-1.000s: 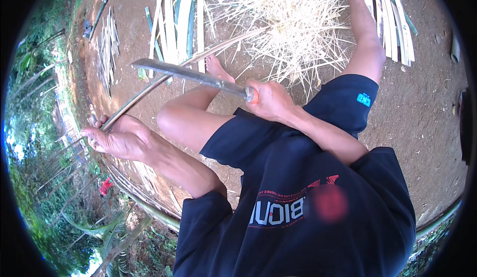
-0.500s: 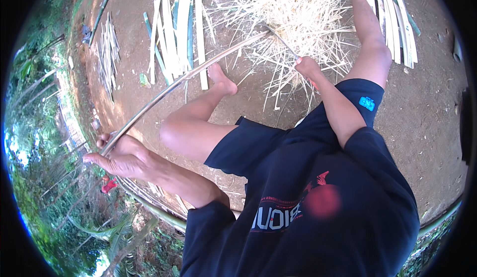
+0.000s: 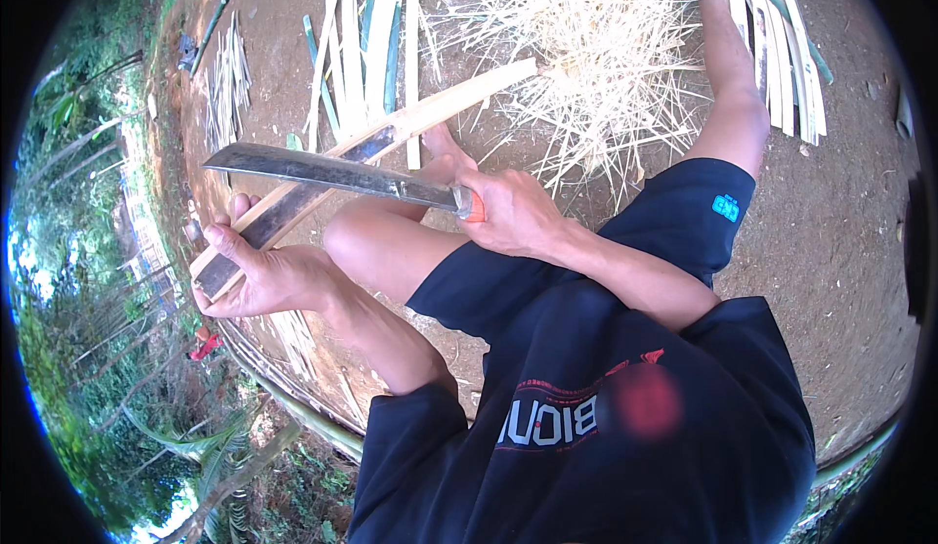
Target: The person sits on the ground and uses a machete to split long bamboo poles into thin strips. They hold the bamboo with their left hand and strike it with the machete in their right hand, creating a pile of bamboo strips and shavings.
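Note:
My left hand (image 3: 256, 275) grips the near end of a long split bamboo strip (image 3: 445, 106), its thumb over one edge. The strip slants up to the right, its far end above the edge of the shavings. Its face is pale along the sides with a dark band down the middle. In my right hand (image 3: 518, 214) is a machete (image 3: 337, 171) with an orange-red handle, fingers wrapped round it. The broad dark blade points left and crosses over the strip, close above my left hand. Whether blade and strip touch, I cannot tell.
A heap of pale bamboo shavings (image 3: 596, 75) lies on the dirt between my bare feet. Split strips lie beyond my left knee (image 3: 386, 46) and by my right foot (image 3: 787, 56). Thin sticks (image 3: 228, 80) are at far left. A bamboo pole (image 3: 303, 415) runs behind my left elbow.
The machete has swung from the strip's far end back toward my left hand, blade now pointing left. The strip has turned so that its broad, dark-banded face shows.

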A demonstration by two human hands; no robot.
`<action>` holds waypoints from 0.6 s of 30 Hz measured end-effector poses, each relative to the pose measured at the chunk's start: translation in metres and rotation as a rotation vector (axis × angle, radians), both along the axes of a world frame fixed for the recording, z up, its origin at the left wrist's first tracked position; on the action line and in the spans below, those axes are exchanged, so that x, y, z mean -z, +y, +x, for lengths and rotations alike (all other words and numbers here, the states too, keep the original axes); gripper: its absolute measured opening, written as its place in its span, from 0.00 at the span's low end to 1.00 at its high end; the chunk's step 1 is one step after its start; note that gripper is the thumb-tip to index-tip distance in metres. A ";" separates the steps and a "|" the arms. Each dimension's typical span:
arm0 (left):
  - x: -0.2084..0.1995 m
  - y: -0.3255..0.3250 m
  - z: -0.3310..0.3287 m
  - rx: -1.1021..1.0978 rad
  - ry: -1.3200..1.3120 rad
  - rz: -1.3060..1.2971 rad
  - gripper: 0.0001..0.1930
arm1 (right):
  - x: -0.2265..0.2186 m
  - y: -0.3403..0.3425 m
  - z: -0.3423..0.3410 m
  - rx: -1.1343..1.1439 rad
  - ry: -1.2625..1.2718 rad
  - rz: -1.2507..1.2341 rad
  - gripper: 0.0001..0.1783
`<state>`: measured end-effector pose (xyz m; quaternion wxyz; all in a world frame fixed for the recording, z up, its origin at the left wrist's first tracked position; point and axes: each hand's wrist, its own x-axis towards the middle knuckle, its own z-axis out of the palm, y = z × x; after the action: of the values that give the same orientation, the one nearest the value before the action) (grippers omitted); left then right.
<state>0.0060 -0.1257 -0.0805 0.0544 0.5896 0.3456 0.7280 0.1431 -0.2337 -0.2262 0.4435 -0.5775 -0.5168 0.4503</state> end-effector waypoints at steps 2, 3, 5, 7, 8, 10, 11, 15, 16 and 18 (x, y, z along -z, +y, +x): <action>0.001 -0.004 0.006 -0.021 -0.025 0.017 0.18 | 0.016 -0.003 -0.003 0.081 0.056 0.030 0.10; 0.001 -0.005 0.008 -0.031 -0.027 0.023 0.19 | 0.028 -0.004 0.001 0.079 0.049 -0.034 0.10; 0.000 -0.007 0.008 -0.053 -0.024 0.031 0.19 | 0.051 -0.003 0.007 0.073 0.044 -0.168 0.10; 0.003 -0.008 0.002 -0.076 -0.025 0.033 0.19 | 0.037 -0.011 0.008 0.032 0.012 -0.148 0.09; 0.005 -0.009 -0.001 -0.090 -0.023 0.030 0.19 | 0.031 -0.015 0.004 0.006 0.009 -0.104 0.10; 0.003 -0.010 0.007 -0.100 -0.051 0.019 0.19 | 0.022 -0.019 -0.006 -0.018 -0.054 -0.042 0.10; 0.003 -0.011 0.010 -0.106 -0.066 0.014 0.19 | 0.029 -0.020 -0.007 0.001 -0.034 -0.064 0.11; 0.004 -0.003 0.004 -0.123 -0.026 0.033 0.19 | 0.053 -0.016 -0.002 0.049 -0.062 -0.145 0.09; 0.005 -0.001 -0.001 -0.147 -0.026 0.043 0.20 | 0.046 -0.018 -0.003 0.034 -0.052 -0.140 0.09; 0.007 -0.002 -0.002 -0.164 -0.034 0.037 0.20 | 0.036 -0.023 -0.009 0.011 -0.040 -0.087 0.10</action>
<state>0.0045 -0.1279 -0.0878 -0.0106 0.5476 0.3783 0.7462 0.1342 -0.2571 -0.2626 0.4102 -0.6080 -0.5021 0.4582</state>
